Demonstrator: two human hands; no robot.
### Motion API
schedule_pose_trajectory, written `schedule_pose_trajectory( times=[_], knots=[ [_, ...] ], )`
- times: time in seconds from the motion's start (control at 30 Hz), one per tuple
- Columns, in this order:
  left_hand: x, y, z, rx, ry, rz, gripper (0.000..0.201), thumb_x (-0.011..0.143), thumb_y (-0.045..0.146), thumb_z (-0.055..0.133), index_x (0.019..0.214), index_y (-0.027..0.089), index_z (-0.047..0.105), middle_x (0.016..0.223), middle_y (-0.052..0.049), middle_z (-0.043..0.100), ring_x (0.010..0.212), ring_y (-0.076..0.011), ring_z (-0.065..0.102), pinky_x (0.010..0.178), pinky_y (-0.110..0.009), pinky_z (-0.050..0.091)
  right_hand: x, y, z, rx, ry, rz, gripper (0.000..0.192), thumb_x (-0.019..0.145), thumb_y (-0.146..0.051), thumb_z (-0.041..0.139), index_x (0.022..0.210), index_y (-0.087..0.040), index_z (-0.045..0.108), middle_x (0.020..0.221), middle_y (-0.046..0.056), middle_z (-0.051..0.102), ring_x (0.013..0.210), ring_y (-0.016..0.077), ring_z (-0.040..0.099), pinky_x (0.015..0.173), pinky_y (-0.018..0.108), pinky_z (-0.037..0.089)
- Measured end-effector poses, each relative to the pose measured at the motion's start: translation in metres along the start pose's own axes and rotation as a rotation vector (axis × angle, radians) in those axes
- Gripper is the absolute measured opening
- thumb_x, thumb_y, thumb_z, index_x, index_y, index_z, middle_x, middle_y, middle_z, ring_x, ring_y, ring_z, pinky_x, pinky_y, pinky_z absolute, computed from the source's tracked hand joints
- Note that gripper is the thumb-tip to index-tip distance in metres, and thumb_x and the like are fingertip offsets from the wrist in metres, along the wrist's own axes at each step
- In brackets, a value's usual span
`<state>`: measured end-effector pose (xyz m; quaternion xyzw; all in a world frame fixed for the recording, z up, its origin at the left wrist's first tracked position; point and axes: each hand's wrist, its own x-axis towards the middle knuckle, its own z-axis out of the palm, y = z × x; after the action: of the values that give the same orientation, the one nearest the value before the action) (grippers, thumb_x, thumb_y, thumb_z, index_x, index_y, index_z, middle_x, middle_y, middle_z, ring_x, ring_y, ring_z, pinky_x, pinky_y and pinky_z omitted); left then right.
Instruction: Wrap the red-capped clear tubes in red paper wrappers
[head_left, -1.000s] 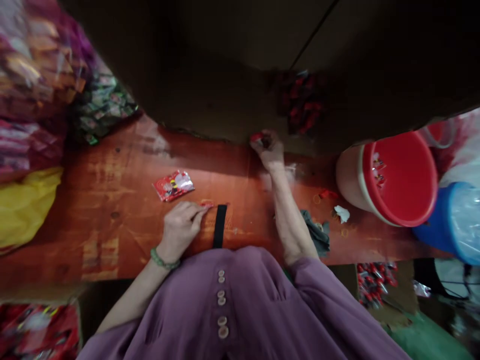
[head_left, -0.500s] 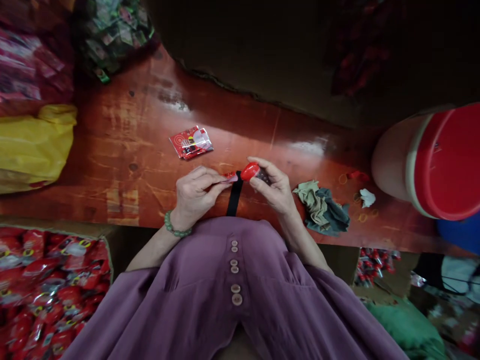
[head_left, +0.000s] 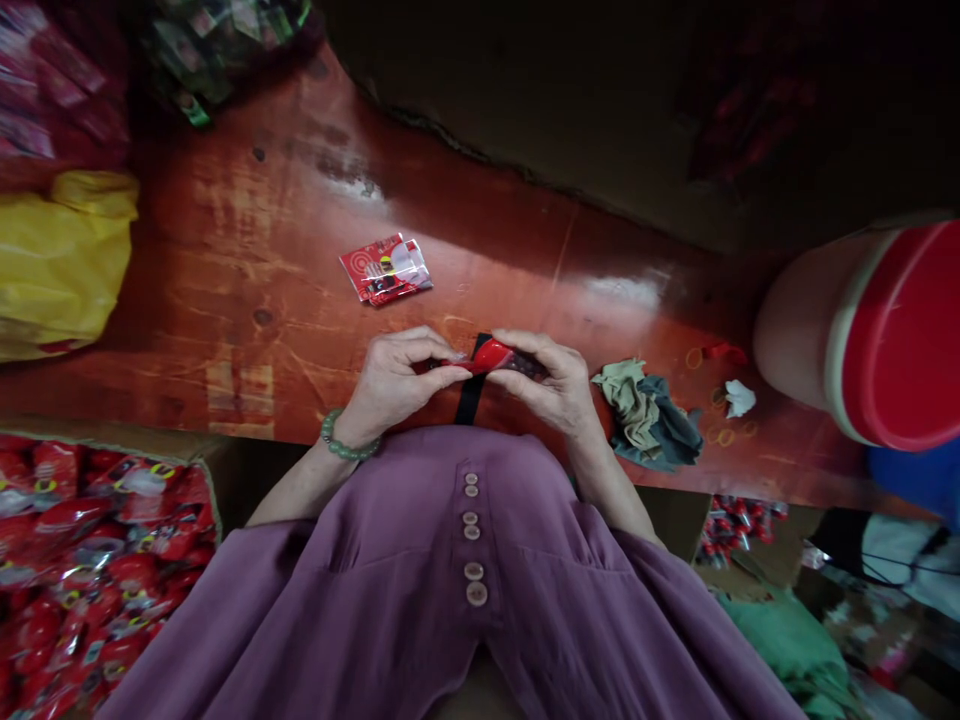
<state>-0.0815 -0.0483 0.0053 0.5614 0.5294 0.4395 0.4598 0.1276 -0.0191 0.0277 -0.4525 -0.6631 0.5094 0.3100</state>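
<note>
My right hand (head_left: 553,385) grips a small red-capped object (head_left: 498,355) over the near edge of the red wooden table (head_left: 247,250). My left hand (head_left: 395,380) pinches a thin red wrapper that meets the object's tip, fingers touching the right hand's. A black strip (head_left: 469,395) lies on the table just under both hands. One filled red packet (head_left: 386,270) lies flat on the table beyond my left hand.
A crumpled cloth (head_left: 646,415) and rubber bands (head_left: 712,432) lie right of my hands. A red-lined bucket (head_left: 877,335) stands at far right. A yellow bag (head_left: 56,260) sits at left, a box of red packets (head_left: 82,560) lower left, and a dark cardboard box (head_left: 600,110) behind.
My right hand came back from the far box with a red-capped object and met my left hand over the black strip. The two hands have now closed together on it.
</note>
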Motion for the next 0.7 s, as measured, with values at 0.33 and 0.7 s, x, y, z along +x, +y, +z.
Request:
schedule_pose_trajectory(
  times=[0.33, 0.7],
  knots=[
    [0.005, -0.001, -0.002, -0.081, -0.074, -0.136, 0.017, 0.075, 0.030, 0.080, 0.070, 0.016, 0.073, 0.072, -0.002, 0.072, 0.064, -0.0115, 0.063, 0.064, -0.024, 0.053, 0.001, 0.008, 0.004, 0.598, 0.043, 0.345, 0.042, 0.078, -0.047, 0.078, 0.106, -0.025, 0.056, 0.078, -0.004, 0.071, 0.039, 0.0047, 0.052, 0.034, 0.016, 0.036],
    [-0.002, -0.006, -0.009, -0.097, -0.050, -0.159, 0.015, 0.075, 0.029, 0.079, 0.069, 0.016, 0.073, 0.071, -0.001, 0.070, 0.064, -0.0109, 0.061, 0.065, -0.024, 0.053, 0.003, 0.011, 0.007, 0.783, -0.031, 0.344, 0.053, 0.075, -0.052, 0.079, 0.109, -0.027, 0.045, 0.080, -0.004, 0.070, 0.047, 0.0079, 0.058, 0.043, 0.019, 0.044]
  ],
)
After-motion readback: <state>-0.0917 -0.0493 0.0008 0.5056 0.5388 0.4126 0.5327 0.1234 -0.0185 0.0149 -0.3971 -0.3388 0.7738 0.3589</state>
